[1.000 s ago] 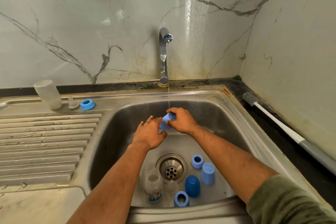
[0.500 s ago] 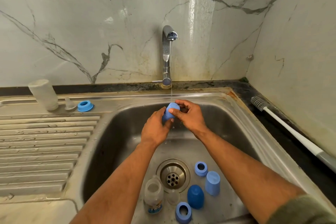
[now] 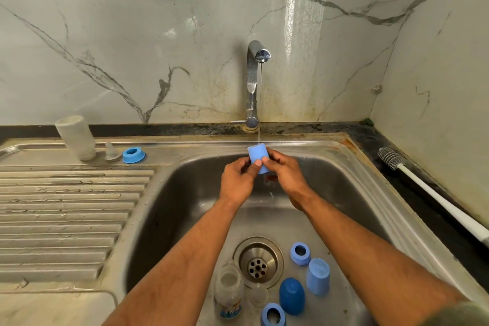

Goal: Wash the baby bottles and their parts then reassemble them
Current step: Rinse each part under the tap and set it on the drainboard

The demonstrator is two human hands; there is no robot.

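While both our left hand [image 3: 236, 180] and right hand [image 3: 284, 174] pinch the light-blue bottle cap [image 3: 258, 158], its long axis tilts toward eleven o'clock, closed end under the tap stream [image 3: 259, 103].

Both hands, left [image 3: 236, 180] and right [image 3: 284, 173], held a blue cap [image 3: 258, 157] under the tap's [image 3: 254, 82] stream. More parts lay by the drain [image 3: 258, 262].

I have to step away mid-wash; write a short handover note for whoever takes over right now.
Left hand and right hand both hold a light blue cap under the running tap.
Done, by the look of it: bottle, nipple and blue ring on the drainboard.
Left in the sink: clear bottle, two rings, dark blue cap, light blue cup.
Brush lies on the right counter.
Reassembly not begun.
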